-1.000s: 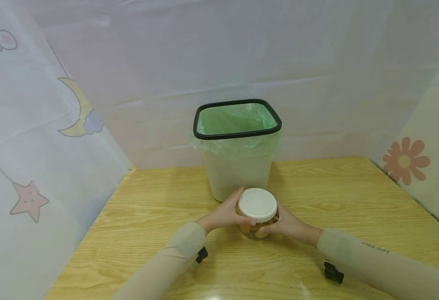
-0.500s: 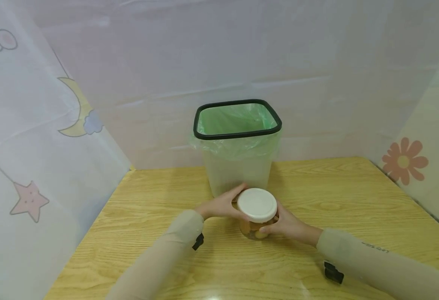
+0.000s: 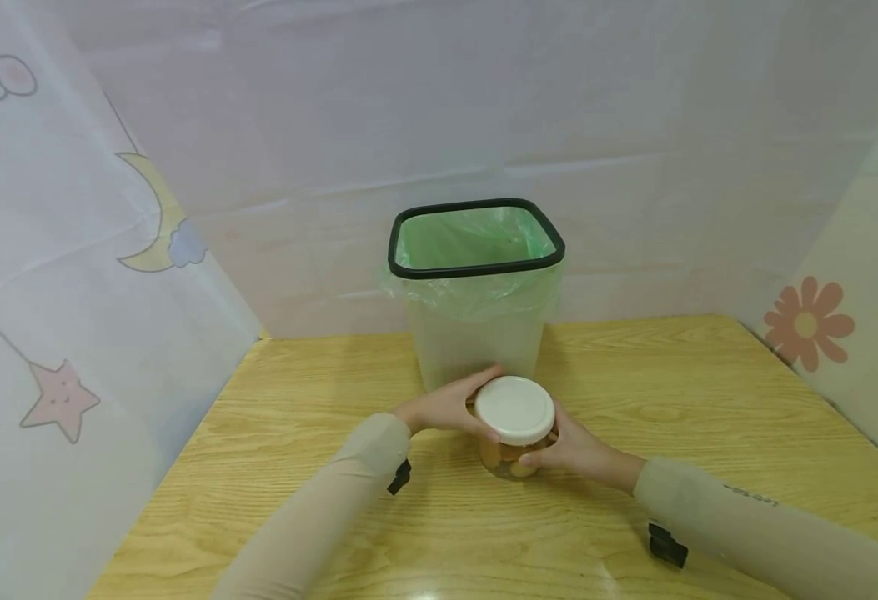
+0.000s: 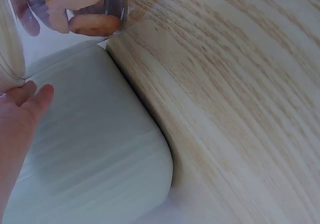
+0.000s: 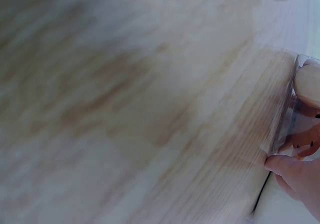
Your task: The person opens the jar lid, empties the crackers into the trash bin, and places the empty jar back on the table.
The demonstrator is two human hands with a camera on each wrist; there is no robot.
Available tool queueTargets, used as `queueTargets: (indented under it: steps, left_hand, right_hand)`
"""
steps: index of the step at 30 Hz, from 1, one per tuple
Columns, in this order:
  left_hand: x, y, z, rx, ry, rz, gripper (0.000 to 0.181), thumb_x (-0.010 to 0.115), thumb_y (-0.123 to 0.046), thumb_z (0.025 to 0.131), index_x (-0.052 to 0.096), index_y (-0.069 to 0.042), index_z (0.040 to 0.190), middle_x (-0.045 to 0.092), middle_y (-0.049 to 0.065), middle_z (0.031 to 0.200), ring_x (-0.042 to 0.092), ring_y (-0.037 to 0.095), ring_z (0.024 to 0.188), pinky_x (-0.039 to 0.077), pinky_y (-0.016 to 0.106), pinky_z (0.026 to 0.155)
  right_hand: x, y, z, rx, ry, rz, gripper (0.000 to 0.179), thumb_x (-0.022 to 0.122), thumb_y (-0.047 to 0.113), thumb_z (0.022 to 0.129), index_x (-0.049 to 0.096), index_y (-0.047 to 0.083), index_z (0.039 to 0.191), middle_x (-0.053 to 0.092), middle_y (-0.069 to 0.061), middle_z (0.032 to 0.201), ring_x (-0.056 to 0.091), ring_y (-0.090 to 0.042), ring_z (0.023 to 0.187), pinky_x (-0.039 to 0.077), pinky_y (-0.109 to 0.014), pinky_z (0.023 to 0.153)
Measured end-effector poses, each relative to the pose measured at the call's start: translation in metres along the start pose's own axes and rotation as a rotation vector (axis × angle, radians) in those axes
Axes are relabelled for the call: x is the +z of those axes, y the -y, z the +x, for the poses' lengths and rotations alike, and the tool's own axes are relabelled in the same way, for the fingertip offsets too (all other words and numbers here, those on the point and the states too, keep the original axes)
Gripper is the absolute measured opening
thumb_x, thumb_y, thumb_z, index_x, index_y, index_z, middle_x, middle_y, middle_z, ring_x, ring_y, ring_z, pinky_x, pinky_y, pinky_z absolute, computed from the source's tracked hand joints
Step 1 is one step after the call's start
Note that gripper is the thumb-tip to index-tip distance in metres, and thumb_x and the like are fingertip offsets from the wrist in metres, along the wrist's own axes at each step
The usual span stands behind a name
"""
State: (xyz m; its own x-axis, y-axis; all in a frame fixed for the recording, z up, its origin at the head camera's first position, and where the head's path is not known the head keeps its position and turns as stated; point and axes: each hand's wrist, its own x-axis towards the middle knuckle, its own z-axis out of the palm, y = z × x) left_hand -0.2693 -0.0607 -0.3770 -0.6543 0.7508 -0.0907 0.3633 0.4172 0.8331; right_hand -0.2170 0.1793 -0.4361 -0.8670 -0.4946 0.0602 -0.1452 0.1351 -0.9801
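Note:
A clear jar (image 3: 509, 458) with a white lid (image 3: 514, 408) stands upright on the wooden table, in front of a bin. Brown and tan biscuit-like pieces (image 4: 95, 24) show through its wall. My left hand (image 3: 449, 407) curves round the lid's left rim, its thumb at the front edge and a finger behind. On the other side, my right hand (image 3: 579, 450) grips the jar's body below the lid, thumb at the front. In the right wrist view the right thumb presses the clear wall near more pieces (image 5: 306, 134). The right fingers are mostly hidden behind the jar.
Directly behind the jar stands a pale waste bin (image 3: 476, 333) with a black rim (image 3: 476, 272) and a green bag (image 3: 461, 237) lining it. The wooden table (image 3: 671, 400) extends to both sides. A printed cloth (image 3: 318, 125) hangs behind the table.
My left hand has moved slightly back and left, its thumb shifting from the jar's front up to the lid's rim. The right hand and the jar stay about where they were.

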Motion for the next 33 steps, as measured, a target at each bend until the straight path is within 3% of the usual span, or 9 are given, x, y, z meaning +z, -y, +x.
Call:
queueTargets:
  steps: [5,11,22,33]
  left_hand:
    - [0.001,-0.002,-0.001,-0.005,-0.004,-0.024,0.1,0.079,-0.011,0.081,0.013,-0.011,0.157,0.02,0.008,0.159,0.023,0.02,0.143,0.021,0.037,0.114]
    - [0.003,0.0,-0.002,-0.002,-0.028,-0.016,0.098,0.079,-0.013,0.082,0.015,-0.012,0.157,0.021,0.006,0.159,0.024,0.02,0.143,0.023,0.037,0.114]
    - [0.013,0.0,-0.006,-0.002,-0.135,0.019,0.097,0.081,-0.016,0.081,0.02,-0.008,0.156,0.022,0.01,0.159,0.022,0.023,0.144,0.021,0.043,0.115]
    - [0.022,0.002,-0.011,-0.032,-0.199,0.068,0.098,0.081,-0.027,0.081,0.019,-0.014,0.156,0.02,0.006,0.16,0.018,0.022,0.145,0.021,0.046,0.115]
  right_hand:
    - [-0.001,-0.001,0.0,-0.009,0.006,-0.015,0.107,0.08,0.009,0.08,0.002,0.001,0.153,0.02,-0.027,0.152,0.022,-0.047,0.137,0.032,-0.058,0.104]
    - [0.0,-0.001,0.001,-0.032,0.0,-0.02,0.106,0.081,0.009,0.08,0.004,0.0,0.153,0.021,-0.027,0.151,0.02,-0.045,0.138,0.025,-0.059,0.107]
    - [0.0,-0.001,0.0,-0.031,0.0,-0.02,0.104,0.08,0.008,0.08,0.005,0.0,0.152,0.021,-0.026,0.15,0.022,-0.044,0.136,0.033,-0.051,0.104]
    - [0.0,0.001,0.0,-0.053,0.002,-0.043,0.103,0.079,0.007,0.081,0.005,-0.002,0.152,0.022,-0.027,0.15,0.023,-0.044,0.136,0.03,-0.054,0.104]
